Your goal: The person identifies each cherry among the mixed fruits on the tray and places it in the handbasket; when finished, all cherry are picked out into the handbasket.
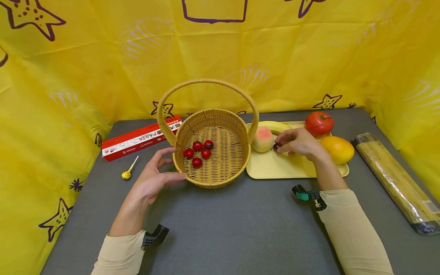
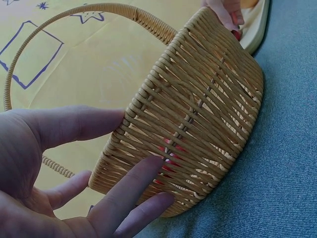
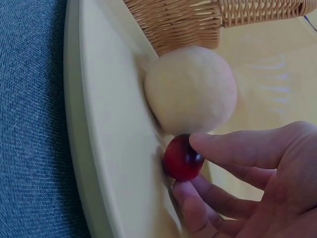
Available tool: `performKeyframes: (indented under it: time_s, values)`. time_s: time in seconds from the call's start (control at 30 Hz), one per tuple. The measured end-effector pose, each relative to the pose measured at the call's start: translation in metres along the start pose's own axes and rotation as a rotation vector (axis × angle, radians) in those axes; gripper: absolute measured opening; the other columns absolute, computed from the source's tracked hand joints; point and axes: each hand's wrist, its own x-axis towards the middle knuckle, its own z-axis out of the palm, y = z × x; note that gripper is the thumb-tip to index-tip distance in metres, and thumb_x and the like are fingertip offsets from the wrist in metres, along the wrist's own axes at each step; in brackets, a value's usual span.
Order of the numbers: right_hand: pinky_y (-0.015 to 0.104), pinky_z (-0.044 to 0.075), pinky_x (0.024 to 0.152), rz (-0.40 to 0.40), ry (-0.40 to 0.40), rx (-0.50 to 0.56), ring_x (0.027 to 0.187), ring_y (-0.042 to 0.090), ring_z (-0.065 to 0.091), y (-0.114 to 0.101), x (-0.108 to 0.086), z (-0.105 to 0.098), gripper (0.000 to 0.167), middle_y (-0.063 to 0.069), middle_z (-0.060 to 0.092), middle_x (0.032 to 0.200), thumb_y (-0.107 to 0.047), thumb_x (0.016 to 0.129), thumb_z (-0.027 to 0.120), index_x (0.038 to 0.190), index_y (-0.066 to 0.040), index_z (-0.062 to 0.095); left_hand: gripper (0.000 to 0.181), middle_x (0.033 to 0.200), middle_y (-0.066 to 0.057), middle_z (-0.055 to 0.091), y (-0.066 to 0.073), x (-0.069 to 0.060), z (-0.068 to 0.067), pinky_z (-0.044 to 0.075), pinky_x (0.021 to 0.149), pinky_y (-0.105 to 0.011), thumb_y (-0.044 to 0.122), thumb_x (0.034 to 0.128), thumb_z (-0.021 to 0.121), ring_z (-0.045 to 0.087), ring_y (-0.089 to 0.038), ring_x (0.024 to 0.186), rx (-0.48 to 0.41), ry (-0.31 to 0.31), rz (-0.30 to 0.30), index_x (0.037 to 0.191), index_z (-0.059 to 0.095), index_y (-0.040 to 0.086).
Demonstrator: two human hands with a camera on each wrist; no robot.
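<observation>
A round wicker basket [image 1: 225,168] with a tall arched handle holds several red cherries [image 1: 197,162] on the left part of its floor. My left hand [image 1: 156,175] touches the outside of the basket's left side, thumb at the rim and fingers spread fairly straight along the weave [image 2: 193,99]. Over the pale yellow tray [image 1: 275,168], my right hand [image 1: 299,143] pinches a dark red cherry [image 3: 183,157] between thumb and fingers. That cherry is close beside a peach [image 3: 190,91]. Behind the peach lies a banana [image 1: 278,126], partly hidden.
A red apple [image 1: 319,123] and a yellow mango [image 1: 338,149] sit at the tray's right. Farther right lies a long pack of dry noodles [image 1: 395,179]. Left of the basket are a red pasta box [image 1: 137,139] and a lollipop [image 1: 126,175]. Yellow cloth surrounds the grey table [image 1: 233,229].
</observation>
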Motion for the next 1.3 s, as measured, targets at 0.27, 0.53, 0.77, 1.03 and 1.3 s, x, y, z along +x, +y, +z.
performKeyframes:
  time_s: [0.27, 0.53, 0.77, 1.03, 1.3]
  values:
    - [0.032, 0.061, 0.072, 0.001, -0.022, 0.048, 0.083, 0.016, 0.064, 0.002, 0.001, 0.0, 0.035, 0.015, 0.073, 0.109, -0.003, 0.087, 0.082, 0.118, 0.006, 0.069, 0.089, 0.158, -0.024, 0.03, 0.001, 0.0, 0.0, 0.063, 0.085, -0.029, 0.004, 0.0894, 0.08, 0.074, -0.021, 0.096, -0.014, -0.004, 0.0, 0.16, 0.027, 0.017]
    - [0.026, 0.062, 0.076, 0.01, -0.028, 0.106, 0.084, 0.014, 0.066, 0.002, -0.001, 0.0, 0.037, 0.017, 0.071, 0.109, 0.004, 0.084, 0.08, 0.118, 0.011, 0.067, 0.09, 0.155, -0.025, 0.033, 0.001, 0.001, 0.001, 0.062, 0.084, -0.028, 0.002, 0.0878, 0.081, 0.074, -0.019, 0.092, -0.016, 0.007, 0.005, 0.16, 0.028, 0.016]
    - [0.027, 0.063, 0.077, 0.012, -0.025, 0.115, 0.083, 0.014, 0.068, 0.0, -0.006, -0.004, 0.038, 0.016, 0.074, 0.108, 0.005, 0.082, 0.08, 0.118, 0.011, 0.069, 0.09, 0.155, -0.025, 0.033, 0.001, 0.001, 0.003, 0.063, 0.084, -0.028, 0.001, 0.088, 0.08, 0.074, -0.019, 0.092, -0.021, 0.004, 0.006, 0.16, 0.028, 0.016]
    - [0.028, 0.063, 0.078, 0.013, -0.038, 0.125, 0.083, 0.014, 0.07, 0.002, -0.007, -0.009, 0.039, 0.013, 0.076, 0.105, 0.006, 0.082, 0.08, 0.119, 0.012, 0.069, 0.089, 0.155, -0.025, 0.034, 0.002, 0.001, 0.002, 0.062, 0.085, -0.029, 0.002, 0.0885, 0.08, 0.074, -0.019, 0.093, -0.017, 0.004, 0.003, 0.16, 0.028, 0.016]
    - [0.029, 0.064, 0.079, -0.007, -0.059, 0.142, 0.085, 0.015, 0.071, 0.001, -0.009, -0.011, 0.04, 0.015, 0.076, 0.108, 0.005, 0.083, 0.082, 0.12, 0.012, 0.069, 0.09, 0.157, -0.024, 0.031, 0.001, 0.0, 0.001, 0.062, 0.085, -0.028, 0.004, 0.0888, 0.081, 0.074, -0.019, 0.094, -0.008, 0.003, -0.003, 0.16, 0.027, 0.017]
